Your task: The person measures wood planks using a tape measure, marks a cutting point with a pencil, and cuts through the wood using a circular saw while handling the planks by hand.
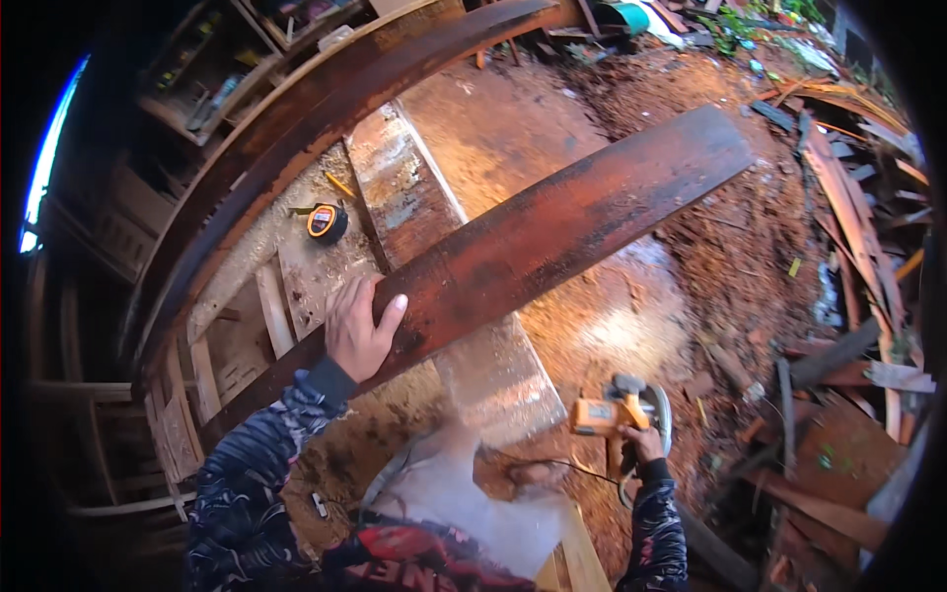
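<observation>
A long reddish-brown wooden plank [552, 222] lies slantwise across a lighter, worn support board [498, 380]. My left hand [360, 328] is on the plank, its thumb on the upper face and its fingers over the far edge. Low on the right, apart from the plank, my right hand [646, 444] grips the handle of a yellow circular saw [598, 416]. The saw's round guard shows on its right side, and a dark cord [557, 462] runs from it toward my legs. Beyond my left hand sit a black-and-yellow tape measure [327, 224] and a yellow pencil-like stick [339, 185].
Long curved-looking dark beams [296, 148] stretch along the far left. Scrap wood [848, 217] is heaped on the right, over reddish dirt [710, 257] and sawdust. A cluttered shelf [212, 104] stands at the upper left, and wooden slats [274, 306] lie beyond the plank.
</observation>
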A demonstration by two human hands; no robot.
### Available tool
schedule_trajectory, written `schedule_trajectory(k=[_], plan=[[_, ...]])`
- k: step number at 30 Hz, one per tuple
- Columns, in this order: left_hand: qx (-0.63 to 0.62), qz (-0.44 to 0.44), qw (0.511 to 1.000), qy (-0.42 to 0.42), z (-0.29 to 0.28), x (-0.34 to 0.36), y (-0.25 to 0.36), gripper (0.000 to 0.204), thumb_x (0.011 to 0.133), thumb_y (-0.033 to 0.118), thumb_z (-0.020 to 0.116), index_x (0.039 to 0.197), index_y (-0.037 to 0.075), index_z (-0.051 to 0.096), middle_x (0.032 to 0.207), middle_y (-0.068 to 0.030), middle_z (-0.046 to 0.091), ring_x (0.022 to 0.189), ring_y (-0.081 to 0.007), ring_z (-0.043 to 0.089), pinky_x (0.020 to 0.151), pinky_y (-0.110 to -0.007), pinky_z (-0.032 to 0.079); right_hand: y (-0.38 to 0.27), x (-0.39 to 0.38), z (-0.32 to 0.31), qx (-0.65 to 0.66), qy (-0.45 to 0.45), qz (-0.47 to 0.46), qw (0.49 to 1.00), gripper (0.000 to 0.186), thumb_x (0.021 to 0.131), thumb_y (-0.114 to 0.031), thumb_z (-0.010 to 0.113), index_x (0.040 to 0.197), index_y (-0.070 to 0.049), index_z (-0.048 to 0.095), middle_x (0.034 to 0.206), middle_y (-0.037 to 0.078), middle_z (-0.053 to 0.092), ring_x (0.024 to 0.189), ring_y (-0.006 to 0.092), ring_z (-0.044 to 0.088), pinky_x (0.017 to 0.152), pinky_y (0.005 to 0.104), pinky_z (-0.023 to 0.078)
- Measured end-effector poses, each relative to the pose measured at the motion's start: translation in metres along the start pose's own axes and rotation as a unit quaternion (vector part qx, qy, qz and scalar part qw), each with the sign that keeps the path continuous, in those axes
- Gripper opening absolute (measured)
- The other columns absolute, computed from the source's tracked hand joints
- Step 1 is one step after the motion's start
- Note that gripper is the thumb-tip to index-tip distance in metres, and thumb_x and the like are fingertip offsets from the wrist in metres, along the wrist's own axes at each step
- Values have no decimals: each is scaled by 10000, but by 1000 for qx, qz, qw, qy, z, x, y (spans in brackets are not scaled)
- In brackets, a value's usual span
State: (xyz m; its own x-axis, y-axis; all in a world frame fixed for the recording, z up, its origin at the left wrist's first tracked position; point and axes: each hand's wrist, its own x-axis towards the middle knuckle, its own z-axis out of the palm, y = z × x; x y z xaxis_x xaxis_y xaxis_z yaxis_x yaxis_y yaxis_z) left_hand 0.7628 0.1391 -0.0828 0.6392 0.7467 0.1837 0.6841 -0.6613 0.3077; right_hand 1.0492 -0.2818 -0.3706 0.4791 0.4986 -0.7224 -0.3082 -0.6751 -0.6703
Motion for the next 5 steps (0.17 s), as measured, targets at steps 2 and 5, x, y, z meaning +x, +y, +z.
schedule_trajectory(k=[2, 5], plan=[[-4, -4, 999, 36, -2, -12, -17, 399, 944, 339, 560, 1128, -16, 578, 1021, -194, 616, 1003, -371, 577, 893, -451, 403, -80, -68, 11, 54, 77, 23, 995, 178, 797, -161, 749, 877, -16, 685, 673, 29, 628, 492, 115, 567, 453, 278, 437], [-153, -42, 986, 42, -8, -18, -29, 398, 952, 326, 560, 1193, 9, 575, 1150, -217, 579, 1055, -356, 580, 1000, -462, 369, -188, -172, 12, 57, 104, -61, 991, 151, 802, -138, 742, 852, -18, 666, 588, 2, 563, 428, 119, 525, 400, 271, 397]])
